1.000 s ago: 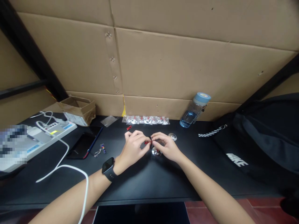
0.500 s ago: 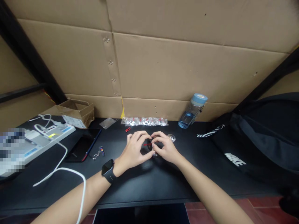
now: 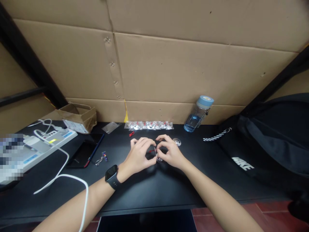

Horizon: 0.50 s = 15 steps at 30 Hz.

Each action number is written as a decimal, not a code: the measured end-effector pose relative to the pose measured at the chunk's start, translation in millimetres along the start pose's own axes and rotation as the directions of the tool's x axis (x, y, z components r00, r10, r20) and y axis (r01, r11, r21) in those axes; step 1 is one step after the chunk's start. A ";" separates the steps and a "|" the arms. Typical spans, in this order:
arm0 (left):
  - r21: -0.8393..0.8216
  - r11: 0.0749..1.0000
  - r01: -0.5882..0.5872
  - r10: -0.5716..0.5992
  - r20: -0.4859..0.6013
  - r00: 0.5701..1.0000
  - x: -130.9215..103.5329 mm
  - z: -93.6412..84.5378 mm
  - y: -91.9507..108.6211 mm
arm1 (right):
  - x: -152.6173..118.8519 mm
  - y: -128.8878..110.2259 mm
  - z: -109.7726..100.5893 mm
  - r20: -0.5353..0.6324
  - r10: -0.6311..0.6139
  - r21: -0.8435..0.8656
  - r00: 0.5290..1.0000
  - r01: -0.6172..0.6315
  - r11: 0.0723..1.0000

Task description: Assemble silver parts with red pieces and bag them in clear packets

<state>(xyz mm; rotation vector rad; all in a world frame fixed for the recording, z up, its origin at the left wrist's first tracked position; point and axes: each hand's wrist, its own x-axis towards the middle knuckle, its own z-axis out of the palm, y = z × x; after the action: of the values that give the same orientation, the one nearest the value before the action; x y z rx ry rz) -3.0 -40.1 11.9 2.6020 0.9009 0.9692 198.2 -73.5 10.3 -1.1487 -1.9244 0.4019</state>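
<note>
Small part: a small metal piece with a red bit [image 3: 154,151], pinched between both hands just above the black counter [image 3: 149,187], near its middle.
Change: a second ago the hands sat a little apart with the piece showing between them; now they have closed in over it and it is mostly hidden, so the fitting work looks to be at its close, fiddly stage.
Left hand [image 3: 138,154]: fingers curled shut on the piece from the left; a smartwatch [image 3: 111,175] on the wrist.
Right hand [image 3: 170,152]: fingers curled shut on the same piece from the right; a metal disc [image 3: 177,141] lies just beyond it.
Cardboard box [image 3: 78,117]: open, at the back left; contents cannot be told.
Water bottle [image 3: 198,113]: capped, some water at the bottom.
Clear bags [image 3: 149,125]: a row against the cardboard wall, holding shiny and red parts.
</note>
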 end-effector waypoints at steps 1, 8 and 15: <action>0.002 1.000 0.002 -0.002 0.001 1.000 -0.1 0.1 0.2 | 0.1 -0.2 0.3 0.003 -0.002 -0.002 1.000 0.002 1.000; 0.009 1.000 0.007 -0.007 -0.010 1.000 -0.7 0.0 -4.3 | 0.3 0.9 -3.0 -0.003 0.002 -0.032 1.000 -0.002 0.999; 0.001 1.000 0.017 -0.017 -0.005 1.000 0.3 -1.8 -8.4 | 0.8 2.3 -16.4 -0.027 0.014 -0.065 1.000 -0.016 0.998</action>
<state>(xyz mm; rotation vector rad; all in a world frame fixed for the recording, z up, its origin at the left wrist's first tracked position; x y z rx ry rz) -7.9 -33.3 10.0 2.5898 0.9243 0.9715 212.3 -73.9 19.0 -1.2060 -1.9194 0.3322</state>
